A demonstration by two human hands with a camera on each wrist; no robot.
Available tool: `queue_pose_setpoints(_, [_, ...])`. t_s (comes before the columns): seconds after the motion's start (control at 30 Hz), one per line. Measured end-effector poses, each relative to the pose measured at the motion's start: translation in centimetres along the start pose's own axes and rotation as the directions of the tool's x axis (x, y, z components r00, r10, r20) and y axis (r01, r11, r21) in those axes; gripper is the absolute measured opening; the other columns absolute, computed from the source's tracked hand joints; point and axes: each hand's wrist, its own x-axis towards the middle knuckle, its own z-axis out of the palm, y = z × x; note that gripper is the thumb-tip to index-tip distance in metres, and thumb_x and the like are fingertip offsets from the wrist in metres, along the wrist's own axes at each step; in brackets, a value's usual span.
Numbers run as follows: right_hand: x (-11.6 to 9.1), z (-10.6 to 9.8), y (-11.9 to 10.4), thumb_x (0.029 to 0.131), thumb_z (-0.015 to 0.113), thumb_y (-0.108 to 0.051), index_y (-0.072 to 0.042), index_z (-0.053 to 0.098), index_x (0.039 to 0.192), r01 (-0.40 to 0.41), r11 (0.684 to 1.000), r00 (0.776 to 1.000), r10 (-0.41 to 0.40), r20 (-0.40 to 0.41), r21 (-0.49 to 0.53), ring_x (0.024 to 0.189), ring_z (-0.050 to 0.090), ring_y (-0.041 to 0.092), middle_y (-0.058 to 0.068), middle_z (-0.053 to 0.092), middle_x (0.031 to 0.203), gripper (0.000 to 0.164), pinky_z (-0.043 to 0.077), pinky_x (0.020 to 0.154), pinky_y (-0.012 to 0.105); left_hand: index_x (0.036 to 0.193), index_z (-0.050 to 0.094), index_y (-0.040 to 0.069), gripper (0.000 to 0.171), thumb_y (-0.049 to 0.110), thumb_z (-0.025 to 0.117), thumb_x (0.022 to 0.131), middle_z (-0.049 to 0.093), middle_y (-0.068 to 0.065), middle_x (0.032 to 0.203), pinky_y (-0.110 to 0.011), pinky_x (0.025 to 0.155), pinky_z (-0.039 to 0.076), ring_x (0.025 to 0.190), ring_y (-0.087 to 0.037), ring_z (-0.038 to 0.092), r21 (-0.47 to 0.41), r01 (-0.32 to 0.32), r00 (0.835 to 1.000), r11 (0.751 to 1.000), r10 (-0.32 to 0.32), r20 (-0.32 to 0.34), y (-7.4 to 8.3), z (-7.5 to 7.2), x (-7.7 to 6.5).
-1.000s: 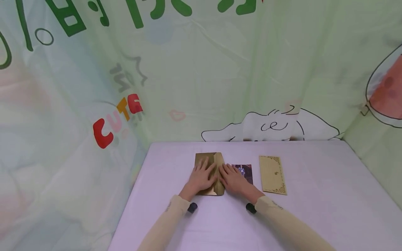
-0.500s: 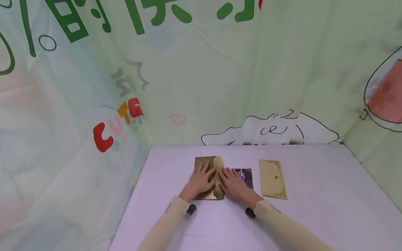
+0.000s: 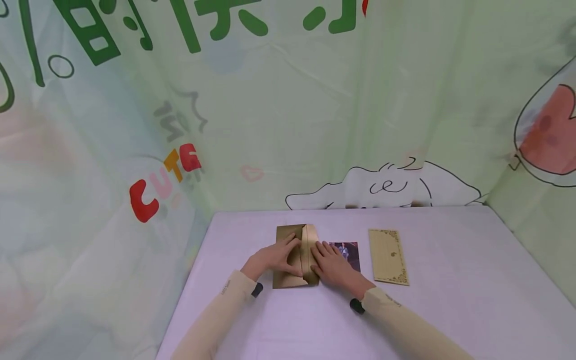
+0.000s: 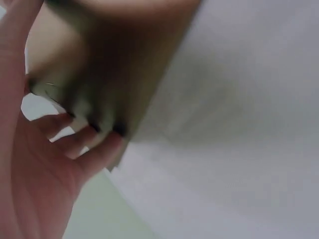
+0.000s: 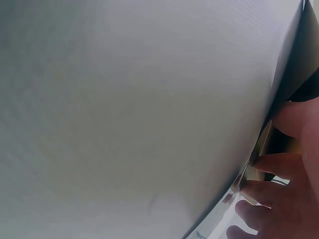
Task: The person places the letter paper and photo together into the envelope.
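A gold-brown envelope (image 3: 284, 231) lies on the table in the head view, its flap (image 3: 310, 234) folded out to the right. My left hand (image 3: 272, 257) arches over the envelope's body, thumb and fingers spread apart, their tips touching it near the opening. In the left wrist view the fingertips (image 4: 107, 147) meet the dark envelope surface. With fingers extended, my right hand (image 3: 336, 266) rests on the flap's right side and partly covers a small dark photo (image 3: 353, 251). The right wrist view shows its fingers (image 5: 271, 166) beside the envelope's edge.
A pale wooden board (image 3: 388, 257) with ornate dark corners lies right of the photo. The table (image 3: 468, 280) has a light purple cover. A printed curtain (image 3: 279, 120) hangs behind it and along the sides.
My left hand has lifted from lying flat on the envelope to an arched pose, its wrist moving left and thumb swinging apart from the fingers. The right hand stays on the flap.
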Motion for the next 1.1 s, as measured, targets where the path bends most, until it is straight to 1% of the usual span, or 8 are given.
queue_pose_setpoints(0.13, [0.0, -0.1, 0.0, 0.103, 0.055, -0.027, 0.006, 0.045, 0.146, 0.008, 1.0, 1.0, -0.008, -0.008, -0.006, 0.145, 0.035, 0.048, 0.029, 0.039, 0.155, 0.055, 0.027, 0.117, 0.06, 0.149, 0.03, 0.02, 0.104, 0.075, 0.073, 0.072, 0.017, -0.02, 0.167, -0.043, 0.114, 0.041, 0.149, -0.03, 0.034, -0.032, -0.043, 0.999, 0.999, 0.043, -0.009, -0.9, 0.0, -0.2])
queue_pose_setpoints(0.2, [-0.1, -0.2, 0.0, 0.103, 0.055, -0.027, 0.006, 0.045, 0.146, 0.007, 1.0, 1.0, -0.007, -0.007, -0.01, 0.144, 0.035, 0.048, 0.029, 0.039, 0.155, 0.055, 0.028, 0.117, 0.06, 0.149, 0.029, 0.018, 0.106, 0.076, 0.073, 0.072, 0.018, -0.02, 0.166, -0.041, 0.115, 0.039, 0.15, -0.028, 0.033, -0.04, -0.054, 0.998, 0.998, 0.053, -0.027, -1.2, 0.1, -0.3])
queue_pose_setpoints(0.33, [-0.1, -0.3, 0.0, 0.103, 0.055, -0.028, 0.006, 0.045, 0.146, 0.003, 1.0, 1.0, -0.003, -0.004, -0.008, 0.145, 0.035, 0.048, 0.029, 0.039, 0.155, 0.056, 0.028, 0.117, 0.06, 0.148, 0.031, 0.017, 0.107, 0.078, 0.071, 0.071, 0.022, -0.02, 0.165, -0.038, 0.115, 0.039, 0.149, -0.026, 0.035, -0.023, -0.061, 0.997, 0.998, 0.06, -0.05, -1.3, 0.1, -0.4])
queue_pose_setpoints(0.47, [-0.1, -0.2, 0.0, 0.103, 0.055, -0.027, 0.007, 0.046, 0.145, 0.007, 1.0, 1.0, -0.007, -0.009, -0.003, 0.144, 0.036, 0.048, 0.029, 0.039, 0.155, 0.055, 0.028, 0.117, 0.061, 0.147, 0.032, 0.018, 0.106, 0.079, 0.071, 0.07, 0.026, -0.02, 0.164, -0.038, 0.112, 0.042, 0.145, -0.026, 0.042, 0.002, -0.062, 0.997, 0.998, 0.063, -0.045, -1.1, 0.0, -0.6])
queue_pose_setpoints(0.6, [0.0, 0.0, 0.1, 0.103, 0.056, -0.027, 0.007, 0.047, 0.144, 0.014, 1.0, 1.0, -0.014, -0.028, 0.001, 0.144, 0.036, 0.048, 0.029, 0.04, 0.154, 0.055, 0.028, 0.117, 0.061, 0.144, 0.033, 0.019, 0.103, 0.08, 0.071, 0.069, 0.027, -0.023, 0.163, -0.039, 0.105, 0.049, 0.135, -0.028, 0.053, 0.051, -0.064, 0.996, 0.997, 0.067, -0.058, -0.9, -0.1, -0.6])
queue_pose_setpoints(0.67, [0.1, 0.0, 0.1, 0.103, 0.056, -0.027, 0.006, 0.046, 0.145, 0.013, 1.0, 0.999, -0.013, -0.03, 0.001, 0.145, 0.035, 0.047, 0.029, 0.039, 0.155, 0.055, 0.027, 0.117, 0.061, 0.144, 0.033, 0.02, 0.103, 0.08, 0.071, 0.069, 0.026, -0.024, 0.163, -0.039, 0.102, 0.051, 0.131, -0.029, 0.056, 0.066, -0.064, 0.995, 0.996, 0.068, -0.066, -0.9, 0.0, -0.5])
queue_pose_setpoints(0.87, [-0.1, -0.3, 0.0, 0.1, 0.06, -0.023, 0.008, 0.046, 0.144, 0.019, 0.999, 0.999, -0.017, -0.041, 0.043, 0.144, 0.035, 0.049, 0.031, 0.039, 0.154, 0.055, 0.027, 0.116, 0.062, 0.143, 0.034, 0.021, 0.102, 0.082, 0.069, 0.068, 0.028, -0.023, 0.163, -0.042, 0.1, 0.052, 0.133, -0.031, 0.054, 0.094, -0.062, 0.996, 0.994, 0.068, -0.062, -0.9, 0.1, -0.3])
queue_pose_setpoints(1.1, [-0.1, -0.6, 0.2, 0.1, 0.061, -0.027, 0.006, 0.044, 0.146, -0.003, 0.997, 1.0, 0.005, -0.031, 0.082, 0.147, 0.03, 0.048, 0.031, 0.034, 0.157, 0.059, 0.026, 0.118, 0.061, 0.141, 0.034, 0.022, 0.101, 0.082, 0.069, 0.068, 0.03, -0.023, 0.162, -0.042, 0.099, 0.053, 0.133, -0.032, 0.055, 0.121, -0.063, 0.995, 0.991, 0.071, -0.065, -0.9, 0.2, -0.2])
